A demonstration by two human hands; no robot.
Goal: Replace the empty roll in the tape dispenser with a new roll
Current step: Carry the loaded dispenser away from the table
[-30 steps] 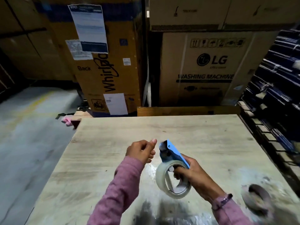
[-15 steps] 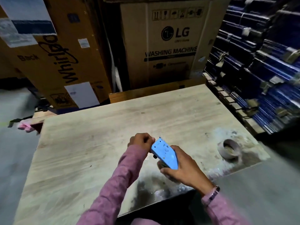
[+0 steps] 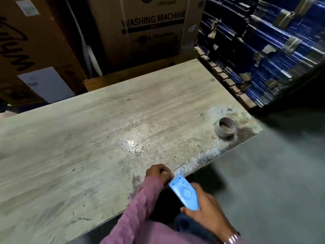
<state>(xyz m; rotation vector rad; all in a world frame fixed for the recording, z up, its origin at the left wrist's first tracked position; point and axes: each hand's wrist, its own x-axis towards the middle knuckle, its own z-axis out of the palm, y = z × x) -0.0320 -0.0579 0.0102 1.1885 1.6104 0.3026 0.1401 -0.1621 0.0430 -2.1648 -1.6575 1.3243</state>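
While held off the near desk edge: the blue tape dispenser (image 3: pixel 183 194) sits between both hands, its flat side plate facing up.
Right hand (image 3: pixel 205 215): wraps the dispenser's rear from below and beside, fingers curled round the body.
Left hand (image 3: pixel 159 174): fingers are curled at the dispenser's nose, seemingly pinching something small there; blur hides what it is, perhaps a tape end.
New roll: hidden under the plate and the hands, so I cannot tell whether it is seated.
Empty core (image 3: pixel 225 129): a bare cardboard ring stands alone on the desk (image 3: pixel 88 147) near its right corner, well apart from both hands.
Handling, judged: the dispenser looks light, stiff plastic with smooth sides, best gripped round the body, away from the nose where a cutter likely sits.
Tape, judged: thin, sticky, prone to folding on itself; take the free end by its edge.
Core, judged: light, crushable; hold by the rim.
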